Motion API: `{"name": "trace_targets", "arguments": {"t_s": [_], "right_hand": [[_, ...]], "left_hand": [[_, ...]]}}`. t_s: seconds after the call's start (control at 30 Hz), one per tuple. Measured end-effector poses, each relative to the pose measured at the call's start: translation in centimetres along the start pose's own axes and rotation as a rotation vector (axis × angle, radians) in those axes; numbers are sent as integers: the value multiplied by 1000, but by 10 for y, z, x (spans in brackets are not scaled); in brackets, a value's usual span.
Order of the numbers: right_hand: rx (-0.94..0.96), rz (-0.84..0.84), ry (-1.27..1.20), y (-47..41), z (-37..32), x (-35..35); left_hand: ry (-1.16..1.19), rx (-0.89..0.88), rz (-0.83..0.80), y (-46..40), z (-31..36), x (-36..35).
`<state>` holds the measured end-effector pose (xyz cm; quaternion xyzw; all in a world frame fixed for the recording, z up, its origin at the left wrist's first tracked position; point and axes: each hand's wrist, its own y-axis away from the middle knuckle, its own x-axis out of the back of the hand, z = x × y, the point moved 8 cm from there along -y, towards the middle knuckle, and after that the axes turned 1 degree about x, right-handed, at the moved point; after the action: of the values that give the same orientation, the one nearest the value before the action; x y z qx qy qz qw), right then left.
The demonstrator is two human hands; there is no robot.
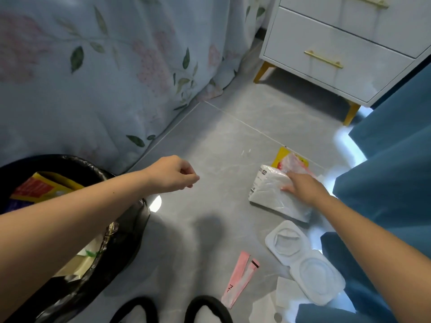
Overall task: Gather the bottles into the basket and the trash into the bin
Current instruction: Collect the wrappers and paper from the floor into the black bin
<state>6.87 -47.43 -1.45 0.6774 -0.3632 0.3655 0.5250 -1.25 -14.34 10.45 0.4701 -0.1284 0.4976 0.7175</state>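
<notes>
A black-lined bin (130, 231) stands at the lower left with yellow and red packaging inside. My left hand (173, 174) hangs above the floor beside the bin, fingers loosely curled and holding nothing. On the floor to the right lies a white plastic-wrapped packet (272, 194); my right hand (303, 186) rests on its right end, fingers reaching over it. A yellow and red wrapper (292, 159) lies just behind the packet. A white moulded plastic tray (303, 259), a pink paper strip (240, 273) and white paper scraps (277, 299) lie nearer to me. No bottles or basket show.
A bed with a floral blue cover (105, 66) fills the upper left. A white nightstand (338, 50) with gold handles and yellow legs stands at the back right. Blue curtain fabric (391, 171) hangs along the right. Two black-edged slippers (205, 308) show at the bottom.
</notes>
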Motion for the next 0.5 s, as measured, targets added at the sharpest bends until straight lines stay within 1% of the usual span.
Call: {"name": "trace_targets", "arguments": {"t_s": [0.13, 0.2, 0.37, 0.5], "right_hand": [[222, 159, -2, 14, -76, 63], [339, 172, 0, 30, -124, 91], [652, 173, 35, 85, -247, 144], [777, 156, 76, 123, -323, 160]], "left_hand": [[8, -55, 54, 19, 15, 26], [-13, -66, 110, 33, 21, 42], [-19, -89, 351, 82, 22, 90], [28, 1, 519, 126, -11, 125]]}}
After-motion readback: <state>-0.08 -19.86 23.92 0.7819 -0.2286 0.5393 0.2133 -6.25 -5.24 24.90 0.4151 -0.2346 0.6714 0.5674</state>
